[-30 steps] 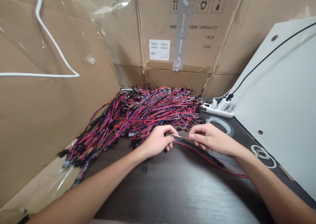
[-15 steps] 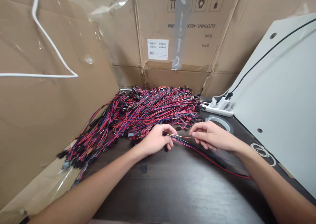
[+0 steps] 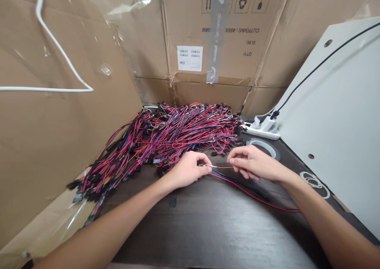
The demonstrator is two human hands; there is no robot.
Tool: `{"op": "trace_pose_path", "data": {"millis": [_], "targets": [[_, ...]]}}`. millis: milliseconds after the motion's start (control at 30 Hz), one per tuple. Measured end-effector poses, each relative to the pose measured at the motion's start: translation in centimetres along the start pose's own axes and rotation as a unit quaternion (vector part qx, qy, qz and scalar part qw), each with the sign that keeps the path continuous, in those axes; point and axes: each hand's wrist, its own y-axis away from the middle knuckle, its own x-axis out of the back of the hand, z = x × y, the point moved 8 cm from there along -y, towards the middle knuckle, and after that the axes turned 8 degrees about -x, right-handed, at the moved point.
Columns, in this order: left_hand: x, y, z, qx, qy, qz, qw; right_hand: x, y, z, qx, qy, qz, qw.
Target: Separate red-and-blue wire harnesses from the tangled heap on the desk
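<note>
Above dark table point(image 3: 208, 225), left hand point(image 3: 185, 171) and right hand point(image 3: 255, 164) fingers pinch thin wire point(image 3: 221, 167).

Near edge: bare dark wooden desk point(image 3: 208, 229) between the forearms, open to pass.
Far edge: tangled heap of red, blue and black wires point(image 3: 178, 132) fills it, backed by brown cardboard boxes point(image 3: 237, 43).
Left edge: slanted cardboard sheet point(image 3: 59, 142) walls it.
Right edge: tilted white panel point(image 3: 335, 134), white power strip point(image 3: 263, 128), clear tape roll point(image 3: 264, 145) crowd the far right corner.

Pretty even indoor light, soft shadows, some glare on the plastic wrap point(image 3: 130, 8) up top; edges bend fisheye-style.
</note>
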Motion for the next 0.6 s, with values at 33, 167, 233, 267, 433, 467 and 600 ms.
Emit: {"op": "trace_pose_path", "data": {"millis": [33,167,233,267,433,467,600], "targets": [[-0.04,0.05,0.12,-0.005,-0.011,-0.005,1.0,-0.01,0.04,-0.06,0.0,0.0,0.0,1.0],[0.04,0.2,0.41,-0.018,-0.046,-0.009,0.999,-0.16,0.1,-0.29,0.003,0.018,-0.006,1.0],[0.02,0.19,0.29,-0.018,-0.043,-0.011,0.999,-0.27,0.04,-0.28,0.005,0.048,-0.008,0.999],[-0.02,0.17,0.2,-0.016,-0.037,-0.012,0.999,-0.33,-0.02,-0.24,0.005,0.063,-0.009,0.998],[-0.08,0.1,0.05,-0.005,-0.013,-0.014,1.0,-0.56,-0.26,0.25,0.004,0.101,-0.025,0.995],[-0.07,0.11,0.1,-0.003,-0.013,-0.013,1.0,-0.54,-0.25,0.32,0.004,0.102,-0.028,0.994],[-0.03,0.14,0.11,0.008,-0.019,-0.007,1.0,-0.19,-0.12,0.5,-0.004,0.101,-0.025,0.995]]}}
